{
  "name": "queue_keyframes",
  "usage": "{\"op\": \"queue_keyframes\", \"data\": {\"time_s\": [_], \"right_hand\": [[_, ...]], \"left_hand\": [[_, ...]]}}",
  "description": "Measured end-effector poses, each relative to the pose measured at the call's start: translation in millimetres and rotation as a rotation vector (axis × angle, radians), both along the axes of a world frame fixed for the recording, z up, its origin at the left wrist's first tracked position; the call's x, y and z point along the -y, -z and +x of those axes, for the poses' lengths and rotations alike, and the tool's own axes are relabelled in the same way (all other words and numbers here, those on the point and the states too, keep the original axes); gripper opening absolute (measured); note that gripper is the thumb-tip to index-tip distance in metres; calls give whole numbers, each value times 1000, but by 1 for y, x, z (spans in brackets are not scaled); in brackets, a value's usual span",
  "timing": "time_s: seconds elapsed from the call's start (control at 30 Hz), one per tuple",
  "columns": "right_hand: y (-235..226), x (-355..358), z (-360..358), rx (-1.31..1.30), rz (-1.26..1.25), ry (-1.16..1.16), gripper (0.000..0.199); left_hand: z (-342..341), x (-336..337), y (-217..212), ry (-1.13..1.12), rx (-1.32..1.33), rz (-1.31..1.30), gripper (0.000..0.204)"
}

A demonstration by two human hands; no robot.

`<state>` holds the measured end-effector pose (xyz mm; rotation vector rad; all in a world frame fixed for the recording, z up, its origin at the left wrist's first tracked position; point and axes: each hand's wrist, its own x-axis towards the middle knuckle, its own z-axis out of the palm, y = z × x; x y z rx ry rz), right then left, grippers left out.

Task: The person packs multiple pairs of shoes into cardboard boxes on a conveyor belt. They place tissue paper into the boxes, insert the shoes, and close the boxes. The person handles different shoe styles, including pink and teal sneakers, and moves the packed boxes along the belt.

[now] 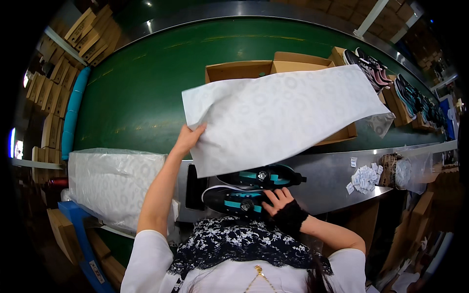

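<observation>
Fingers of my left hand (188,136) pinch the lower left edge of a big white sheet (278,115) of patterned tissue paper, thumb on top, the rest curled under where I cannot see them. From that grip the sheet spreads up and away to my right, tilted, and hangs over an open cardboard box (237,69) that sits on the green belt (141,93). It hides most of the box; only the far flaps and a strip of the near right wall show past the paper.

Fingers of my right hand (278,200) rest spread on the near shoe (234,200), a black one with teal stripes and a round dial on its side. They lie loosely on its upper, not closed round it; a black wrist cuff (292,217) covers the wrist. The second shoe (264,177) of the same kind lies just beyond, touching the first, partly tucked under the lower edge of the sheet. Both shoes lie on the metal ledge (327,178) between me and the belt, so the paper is above and beyond my right hand, and the shoes are below and to the right of my left hand.

Left of my left arm lies a stack of the same paper (115,183). On the ledge to the right lie small white packets (364,178). Farther along the belt, more shoes (371,66) sit in boxes.
</observation>
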<state>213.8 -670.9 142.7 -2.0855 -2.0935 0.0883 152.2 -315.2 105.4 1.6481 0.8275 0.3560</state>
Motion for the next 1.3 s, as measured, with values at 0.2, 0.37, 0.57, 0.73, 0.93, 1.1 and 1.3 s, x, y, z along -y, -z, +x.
{"op": "queue_keyframes", "data": {"time_s": [0.2, 0.37, 0.57, 0.73, 0.93, 1.1, 1.3], "right_hand": [[-76, -42, 12, -404, 22, -39, 22], [-110, -89, 76, -1335, 182, 273, 25], [-13, -153, 113, -799, 337, 680, 33], [13, -203, 82, -1110, -192, 610, 32], [48, -154, 99, -569, 251, 394, 57], [9, -63, 145, -164, -30, 852, 44], [-25, 1, 108, -36, 715, 776, 19]], "left_hand": [[-12, -66, -10, -112, -42, 421, 41], [-29, -75, -57, -103, -110, 543, 31], [-29, -108, -102, -111, -248, 577, 31], [28, -22, -145, 231, 262, -414, 39], [68, 12, -69, 205, -130, 326, 38], [67, 66, -5, 585, 76, 1071, 47], [68, 66, -29, 873, -818, 1132, 57]]}}
